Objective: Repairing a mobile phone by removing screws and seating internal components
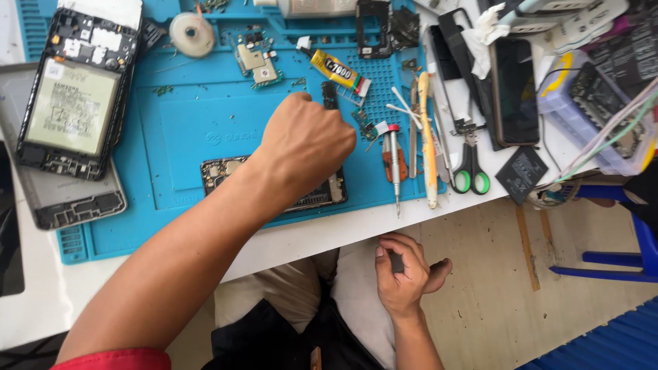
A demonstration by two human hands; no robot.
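Note:
My left hand [305, 144] reaches over the blue work mat [185, 130] with its fingers curled tight. A small black strip [330, 94] sticks out from its fingertips. Under the wrist lies an opened phone frame [223, 170], partly hidden by the hand. My right hand [404, 270] hangs below the table edge over my lap, fingers loosely bent, thumb apart, holding nothing I can see. A red-handled screwdriver [395, 164] lies on the mat just right of my left hand.
A disassembled phone with its battery showing [72, 103] lies at the left on a grey back cover [68, 199]. A yellow glue tube [336, 70], a circuit board [255, 62], a yellow pry tool [428, 137], green-handled scissors [471, 168] and a dark phone [515, 89] crowd the right side.

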